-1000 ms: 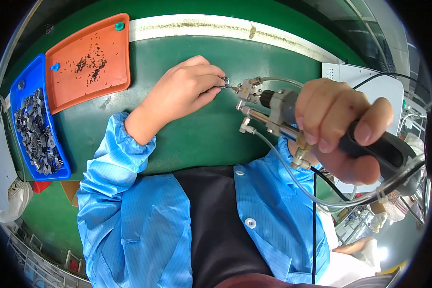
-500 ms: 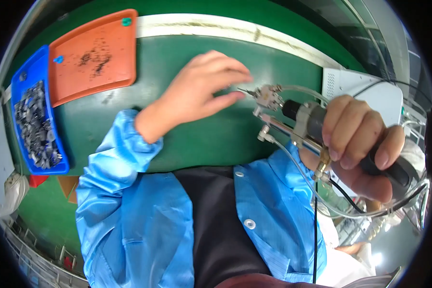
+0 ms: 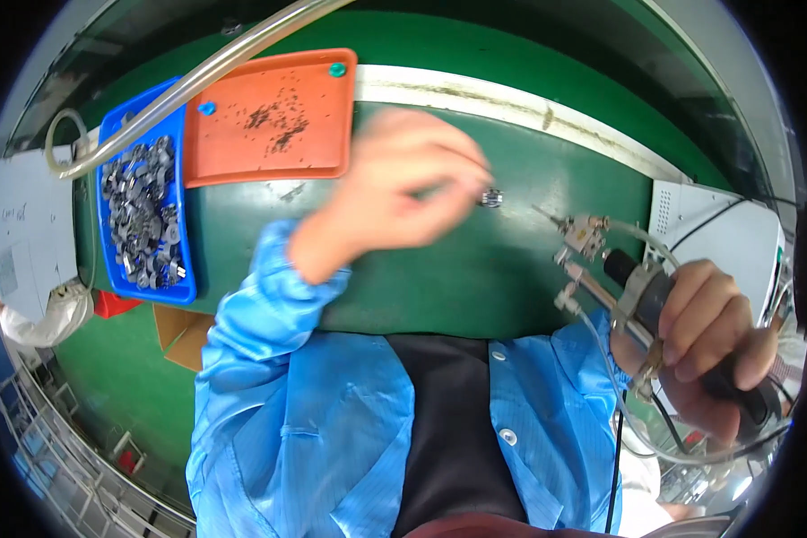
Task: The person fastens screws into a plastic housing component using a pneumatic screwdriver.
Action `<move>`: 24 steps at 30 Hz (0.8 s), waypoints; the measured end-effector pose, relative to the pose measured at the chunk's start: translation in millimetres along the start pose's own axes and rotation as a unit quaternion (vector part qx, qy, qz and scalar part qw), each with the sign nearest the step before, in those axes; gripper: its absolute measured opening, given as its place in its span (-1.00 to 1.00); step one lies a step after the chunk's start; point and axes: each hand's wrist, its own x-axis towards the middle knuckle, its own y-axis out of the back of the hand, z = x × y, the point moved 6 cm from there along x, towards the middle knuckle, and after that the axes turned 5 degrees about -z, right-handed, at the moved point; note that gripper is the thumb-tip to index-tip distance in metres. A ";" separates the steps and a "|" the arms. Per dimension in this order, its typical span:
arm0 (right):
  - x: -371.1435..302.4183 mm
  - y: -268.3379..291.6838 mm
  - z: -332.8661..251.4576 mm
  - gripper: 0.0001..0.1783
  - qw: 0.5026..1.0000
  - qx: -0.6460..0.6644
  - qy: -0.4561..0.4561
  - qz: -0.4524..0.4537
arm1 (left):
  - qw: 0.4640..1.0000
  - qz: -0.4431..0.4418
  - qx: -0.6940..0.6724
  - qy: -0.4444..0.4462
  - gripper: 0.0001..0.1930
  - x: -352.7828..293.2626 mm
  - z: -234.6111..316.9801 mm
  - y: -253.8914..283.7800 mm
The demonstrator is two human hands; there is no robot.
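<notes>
My right hand (image 3: 713, 336) is wrapped round the dark grip of a pistol-grip tool (image 3: 638, 285). The tool carries a metal block with a thin needle-like tip pointing left, metal fittings and thin tubes. Its kind is not clear. To its left, above the green worktop, my left hand (image 3: 403, 184) is smeared by motion. Thumb and fingers come together in a pinch at a small black-and-silver part (image 3: 491, 197), which shows at the fingertips. A gap of worktop separates this part from the tool's tip.
An orange tray (image 3: 220, 161) with many tiny dark pieces lies far left. Beside it, a blue bin (image 3: 191, 251) holds dark parts. A clear hose (image 3: 215, 67) crosses above both. White boxes stand at the left (image 3: 36, 220) and right (image 3: 717, 215). A cardboard box (image 3: 184, 336) sits below the worktop.
The left hand has parted from the tool's tip, and its fingers have come together. The small part has come into sight. The whole view has shifted, bringing the hose and left white box in.
</notes>
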 end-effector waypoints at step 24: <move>-2.8 24.9 0.0 -0.36 0.991 -0.048 -0.125 -0.010 | 0.983 -0.157 0.080 0.049 -0.75 1.5 -11.5 -53.2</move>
